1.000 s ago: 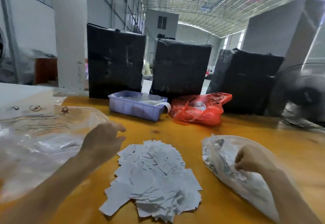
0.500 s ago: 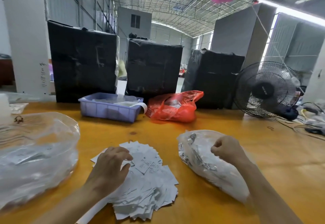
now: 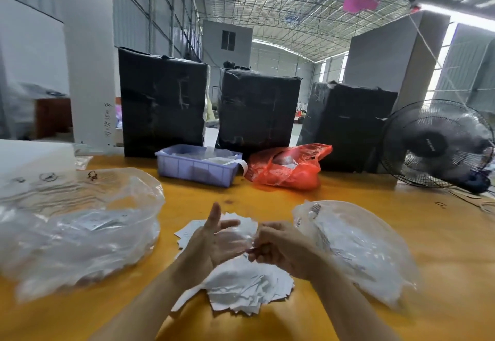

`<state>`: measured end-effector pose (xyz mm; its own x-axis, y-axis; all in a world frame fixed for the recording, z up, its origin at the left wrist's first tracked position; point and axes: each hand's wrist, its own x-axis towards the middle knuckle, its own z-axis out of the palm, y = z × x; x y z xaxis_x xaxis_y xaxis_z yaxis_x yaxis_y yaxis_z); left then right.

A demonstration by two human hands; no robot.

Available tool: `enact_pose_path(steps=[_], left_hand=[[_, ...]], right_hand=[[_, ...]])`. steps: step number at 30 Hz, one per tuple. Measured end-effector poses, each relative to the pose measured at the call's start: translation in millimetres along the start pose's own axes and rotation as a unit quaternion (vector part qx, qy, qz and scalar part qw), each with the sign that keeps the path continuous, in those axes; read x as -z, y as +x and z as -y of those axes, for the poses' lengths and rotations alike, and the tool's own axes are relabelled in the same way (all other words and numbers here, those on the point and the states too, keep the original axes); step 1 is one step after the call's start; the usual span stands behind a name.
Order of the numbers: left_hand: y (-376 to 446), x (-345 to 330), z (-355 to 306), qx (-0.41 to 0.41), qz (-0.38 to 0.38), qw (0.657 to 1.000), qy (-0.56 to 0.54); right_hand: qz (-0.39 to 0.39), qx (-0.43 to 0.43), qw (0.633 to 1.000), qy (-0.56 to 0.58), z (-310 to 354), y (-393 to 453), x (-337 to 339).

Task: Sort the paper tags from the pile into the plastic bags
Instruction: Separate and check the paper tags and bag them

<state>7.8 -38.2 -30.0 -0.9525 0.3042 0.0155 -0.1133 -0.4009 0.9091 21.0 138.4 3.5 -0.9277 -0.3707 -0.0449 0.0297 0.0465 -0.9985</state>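
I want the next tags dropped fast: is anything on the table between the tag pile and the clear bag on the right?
Nothing visible: only bare table separates the tag pile from the right clear bag.

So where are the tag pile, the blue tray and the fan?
tag pile (image 3: 241,291), head view, bare paper below the hands
blue tray (image 3: 192,169), head view, front wall
fan (image 3: 436,145), head view, centre hub

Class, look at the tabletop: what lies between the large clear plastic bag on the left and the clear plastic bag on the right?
In the head view, the pile of paper tags lies between the left bag and right bag, with both hands meeting above it.
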Motion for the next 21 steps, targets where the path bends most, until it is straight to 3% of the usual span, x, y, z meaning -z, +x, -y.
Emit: enact_pose_path(steps=[3, 6, 14, 21], left_hand=[[-5.7, 1.9, -2.2, -0.002, 0.035, 0.996, 0.077], [-3.8, 4.8, 1.5, -0.042, -0.027, 0.988, 0.149], [1.2, 7.1, 10.9, -0.069, -0.083, 0.985, 0.132], [2.0, 5.6, 16.7, -0.094, -0.081, 0.982, 0.144]], right_hand=[[0.007, -0.007, 1.0, -0.009, -8.1, 5.9, -10.9], [0.005, -0.016, 0.999, -0.032, -11.6, 6.7, -13.0], [-0.175, 0.06, 0.982, -0.041, -28.7, 8.3, -17.7], [-0.166, 0.099, 0.98, -0.053, -34.9, 6.1, -21.2]])
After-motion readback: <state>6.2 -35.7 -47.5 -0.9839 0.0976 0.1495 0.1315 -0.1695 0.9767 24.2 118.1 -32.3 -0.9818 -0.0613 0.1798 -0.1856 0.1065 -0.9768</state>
